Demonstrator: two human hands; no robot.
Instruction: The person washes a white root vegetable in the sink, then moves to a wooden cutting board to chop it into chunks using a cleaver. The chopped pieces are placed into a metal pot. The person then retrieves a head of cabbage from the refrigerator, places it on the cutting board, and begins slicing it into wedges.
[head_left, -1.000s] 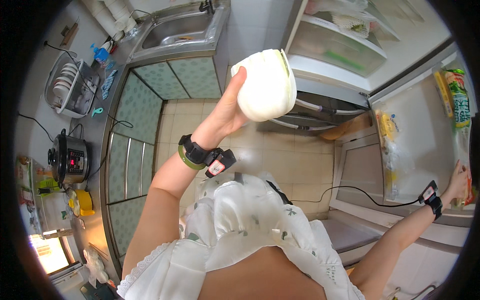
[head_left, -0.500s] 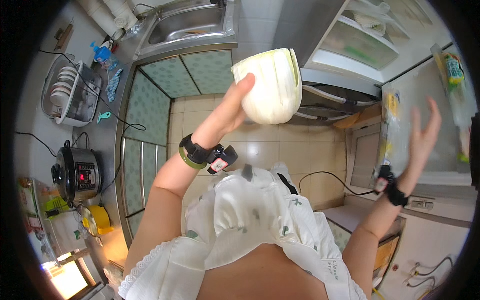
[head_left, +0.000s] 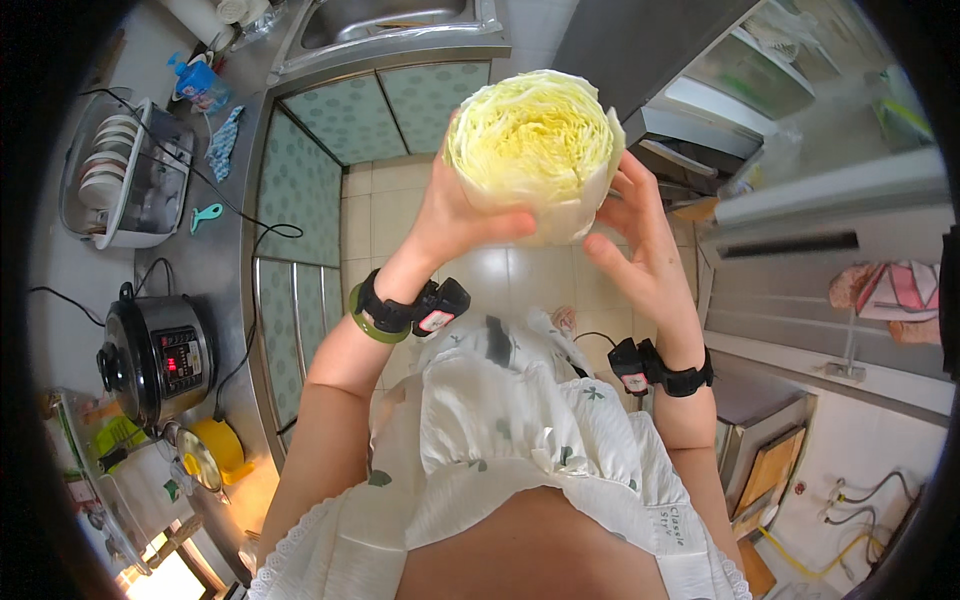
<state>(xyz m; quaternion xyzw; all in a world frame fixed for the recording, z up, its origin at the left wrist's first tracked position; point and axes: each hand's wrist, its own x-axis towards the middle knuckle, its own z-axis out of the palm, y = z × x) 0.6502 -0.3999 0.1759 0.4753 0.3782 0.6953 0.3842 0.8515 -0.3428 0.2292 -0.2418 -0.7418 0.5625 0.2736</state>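
A cut napa cabbage [head_left: 535,140], pale yellow inside with white outer leaves, is raised in front of me with its cut face turned up. My left hand [head_left: 455,205] grips it from the left, thumb across its near side. At its right side is my right hand [head_left: 645,240], fingers apart and curved; the fingertips are at the outer leaves, partly hidden, and the thumb stands off from it. Both wrists wear black straps with small devices.
To the right stands a refrigerator with interior shelves [head_left: 750,85] showing and a grey door [head_left: 780,275]. The left counter holds a dish rack [head_left: 125,185], a pressure cooker [head_left: 160,355] and a yellow pot [head_left: 215,450]. A sink [head_left: 385,20] lies ahead, and a black cord [head_left: 270,235] hangs off the counter.
The cabbage has tilted, so its cut face now shows. My right hand has come from the refrigerator door to the cabbage's right side. The door has swung, and its inner shelves show less.
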